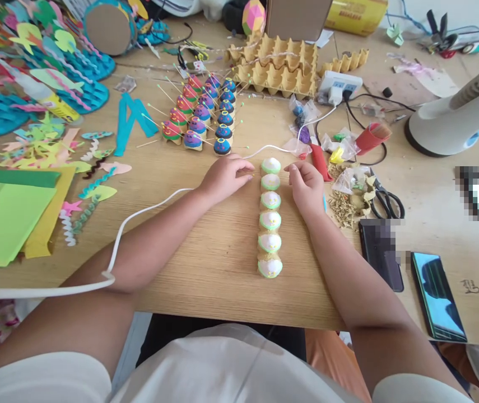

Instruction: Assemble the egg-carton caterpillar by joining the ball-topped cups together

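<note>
A strip of egg carton [270,221] lies upright in front of me, its several humps covered in white with light green rims and small yellow bits. To the left of its far end is my left hand [224,178], thumb and index finger apart, not touching the strip. My right hand [307,187] is close by on the other side, its fingers curled together near the far hump. A bit of blue shows at the edge of that palm; what the fingers hold, if anything, is hidden.
Finished-looking painted carton strips with pins [197,124] stand behind my left hand. Raw egg cartons [275,64] lie further back. Scissors [387,201], a phone [438,296] and a power strip [340,84] are on the right. A white cable [125,224] crosses my left arm. Coloured paper [8,218] lies left.
</note>
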`<state>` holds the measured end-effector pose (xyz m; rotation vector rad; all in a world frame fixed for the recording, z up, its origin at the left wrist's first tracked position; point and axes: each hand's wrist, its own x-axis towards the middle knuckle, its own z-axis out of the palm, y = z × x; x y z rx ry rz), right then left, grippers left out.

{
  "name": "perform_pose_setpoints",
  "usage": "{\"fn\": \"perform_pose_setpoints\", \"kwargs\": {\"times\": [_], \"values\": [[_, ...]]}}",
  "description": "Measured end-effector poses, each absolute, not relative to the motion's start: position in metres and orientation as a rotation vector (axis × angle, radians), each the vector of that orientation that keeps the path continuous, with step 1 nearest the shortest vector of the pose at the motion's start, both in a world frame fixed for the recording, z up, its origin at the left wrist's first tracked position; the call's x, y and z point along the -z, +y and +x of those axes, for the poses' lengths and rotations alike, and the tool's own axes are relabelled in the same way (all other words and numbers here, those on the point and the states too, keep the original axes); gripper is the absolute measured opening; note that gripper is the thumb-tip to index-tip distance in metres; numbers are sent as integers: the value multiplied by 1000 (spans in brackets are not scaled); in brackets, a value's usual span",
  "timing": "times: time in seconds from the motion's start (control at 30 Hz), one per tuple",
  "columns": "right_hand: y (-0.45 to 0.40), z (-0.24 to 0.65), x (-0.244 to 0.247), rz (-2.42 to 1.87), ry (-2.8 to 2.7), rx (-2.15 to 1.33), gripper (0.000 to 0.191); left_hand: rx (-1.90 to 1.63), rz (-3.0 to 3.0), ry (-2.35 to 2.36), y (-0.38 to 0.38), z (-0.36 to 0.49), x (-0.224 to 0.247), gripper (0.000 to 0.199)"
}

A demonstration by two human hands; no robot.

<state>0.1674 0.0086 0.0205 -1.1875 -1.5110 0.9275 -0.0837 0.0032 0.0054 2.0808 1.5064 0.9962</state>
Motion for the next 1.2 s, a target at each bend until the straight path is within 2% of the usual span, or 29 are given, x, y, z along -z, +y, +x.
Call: {"fn": "perform_pose_setpoints", "kwargs": {"times": [0.3, 0.6, 0.83, 1.07, 1.2], "values": [[6, 168, -25, -1219, -1501, -939, 37, -777, 2195, 1512, 18, -83, -6, 20], [7, 168, -24, -1227, -1505, -936, 43, -798, 2173, 1517, 24, -81, -5, 12], [9, 168, -23, -1223, -1495, -968, 41, -804, 2172, 1524, 22, -80, -5, 13], [9, 169, -22, -1219, -1497, -972, 41, -925, 2067, 1506, 24, -82, -2, 11], [10, 169, -22, -1211, -1503, -965, 39, -1133, 1669, 1490, 23, -76, -8, 5]]}}
